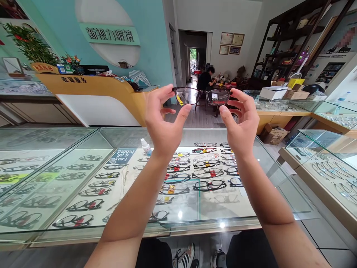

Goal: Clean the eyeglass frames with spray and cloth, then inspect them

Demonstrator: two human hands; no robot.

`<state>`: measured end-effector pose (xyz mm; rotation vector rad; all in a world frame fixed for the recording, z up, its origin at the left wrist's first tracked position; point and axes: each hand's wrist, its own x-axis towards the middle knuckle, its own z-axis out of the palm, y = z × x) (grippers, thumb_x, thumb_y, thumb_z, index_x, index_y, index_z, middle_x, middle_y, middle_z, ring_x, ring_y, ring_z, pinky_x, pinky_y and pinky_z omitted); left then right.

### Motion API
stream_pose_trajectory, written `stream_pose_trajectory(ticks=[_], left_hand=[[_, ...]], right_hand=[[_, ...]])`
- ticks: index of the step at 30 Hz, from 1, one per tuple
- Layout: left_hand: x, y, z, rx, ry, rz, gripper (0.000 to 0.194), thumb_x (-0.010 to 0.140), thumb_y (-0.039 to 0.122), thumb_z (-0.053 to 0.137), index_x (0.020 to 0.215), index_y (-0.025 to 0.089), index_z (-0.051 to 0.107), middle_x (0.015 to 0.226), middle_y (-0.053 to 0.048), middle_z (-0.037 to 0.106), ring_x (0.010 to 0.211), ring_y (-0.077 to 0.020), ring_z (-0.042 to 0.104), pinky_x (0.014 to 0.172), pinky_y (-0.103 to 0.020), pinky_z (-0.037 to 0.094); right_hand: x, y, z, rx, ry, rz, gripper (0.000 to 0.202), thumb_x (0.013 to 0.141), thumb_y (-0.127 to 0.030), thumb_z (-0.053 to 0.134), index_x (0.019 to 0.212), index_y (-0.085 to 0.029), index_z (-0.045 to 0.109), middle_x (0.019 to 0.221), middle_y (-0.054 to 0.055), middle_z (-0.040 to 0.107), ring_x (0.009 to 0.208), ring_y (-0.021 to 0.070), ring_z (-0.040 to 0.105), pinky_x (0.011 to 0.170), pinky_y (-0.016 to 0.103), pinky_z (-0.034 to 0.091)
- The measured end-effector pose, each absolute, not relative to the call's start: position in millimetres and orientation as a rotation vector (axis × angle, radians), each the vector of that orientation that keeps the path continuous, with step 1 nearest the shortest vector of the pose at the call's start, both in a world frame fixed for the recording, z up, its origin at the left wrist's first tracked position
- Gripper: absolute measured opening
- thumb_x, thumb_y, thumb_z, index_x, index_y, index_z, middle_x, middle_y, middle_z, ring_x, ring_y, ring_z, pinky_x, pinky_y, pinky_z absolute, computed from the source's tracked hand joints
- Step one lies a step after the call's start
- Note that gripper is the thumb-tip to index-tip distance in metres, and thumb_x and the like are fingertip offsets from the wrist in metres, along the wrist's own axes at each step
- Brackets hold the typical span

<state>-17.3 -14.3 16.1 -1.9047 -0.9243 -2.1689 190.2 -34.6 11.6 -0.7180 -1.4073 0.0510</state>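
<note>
A pair of dark-framed eyeglasses [199, 97] is held up at arm's length above the glass counter. My left hand [165, 121] grips it at the left end of the frame, with the thumb below the left lens. At the opposite end, my right hand [242, 121] pinches the frame, its thumb under the right lens. Yellow marking shows on the left lens and red lettering on the right one. Underneath both forearms, several rows of eyeglasses [209, 185] lie in the display case. A small white spray bottle [145, 147] stands on the counter left of my left wrist.
The glass display case [178, 224] spans the front. Another glass case [320, 167] stands at the right. Beyond are a yellow-and-white reception desk [111, 93], a cardboard box [272, 134] on the floor and a seated person [205, 80] at a cluttered table.
</note>
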Motion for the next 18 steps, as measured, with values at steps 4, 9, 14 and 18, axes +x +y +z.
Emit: stream_pose_trajectory(ticks=[4, 9, 14, 18], left_hand=[[-21, -9, 15, -1.957, -0.937, -2.210, 0.068, 0.092, 0.072, 0.077, 0.146, 0.036, 0.060, 0.147, -0.012, 0.066, 0.139, -0.0347, 0.068, 0.096, -0.047, 0.065], [-22, -4, 13, -1.949, -0.941, -2.243, 0.074, 0.087, 0.073, 0.082, 0.148, 0.038, 0.058, 0.151, -0.013, 0.062, 0.142, -0.0366, 0.065, 0.096, -0.049, 0.065], [-24, 3, 11, -1.918, -0.938, -2.269, 0.074, 0.088, 0.073, 0.081, 0.148, 0.040, 0.055, 0.152, -0.013, 0.062, 0.142, -0.0364, 0.065, 0.098, -0.051, 0.065], [-24, 6, 9, -1.882, -0.935, -2.253, 0.072, 0.091, 0.071, 0.078, 0.151, 0.040, 0.052, 0.155, -0.013, 0.060, 0.145, -0.0349, 0.064, 0.098, -0.048, 0.066]], right_hand=[[187, -41, 14, -0.726, -1.426, 0.031, 0.050, 0.104, -0.054, 0.066, 0.152, -0.041, 0.063, 0.157, 0.006, 0.063, 0.136, 0.0329, 0.066, 0.111, 0.057, 0.061], [182, -46, 14, -0.701, -1.447, 0.045, 0.052, 0.104, -0.053, 0.066, 0.155, -0.045, 0.061, 0.164, 0.005, 0.058, 0.138, 0.0336, 0.065, 0.111, 0.059, 0.061], [178, -49, 13, -0.736, -1.473, 0.032, 0.055, 0.105, -0.053, 0.065, 0.159, -0.046, 0.059, 0.165, 0.003, 0.059, 0.139, 0.0322, 0.065, 0.109, 0.057, 0.063], [176, -47, 11, -0.703, -1.491, 0.055, 0.055, 0.104, -0.053, 0.066, 0.159, -0.047, 0.060, 0.167, 0.003, 0.059, 0.139, 0.0327, 0.065, 0.110, 0.058, 0.063]])
